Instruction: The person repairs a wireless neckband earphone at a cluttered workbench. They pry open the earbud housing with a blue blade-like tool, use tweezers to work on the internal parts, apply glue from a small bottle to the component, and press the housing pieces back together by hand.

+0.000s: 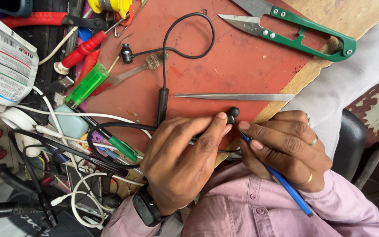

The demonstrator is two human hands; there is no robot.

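While the left hand [178, 160] pinched the black earbud [232, 114] at its fingertips, the right hand [286, 147] sat just beside it, fingers closed on a blue tool [286, 186]. Its thin tip pointed up and left, touching the earbud over the red mat [242, 57] on the worktop [347, 17]
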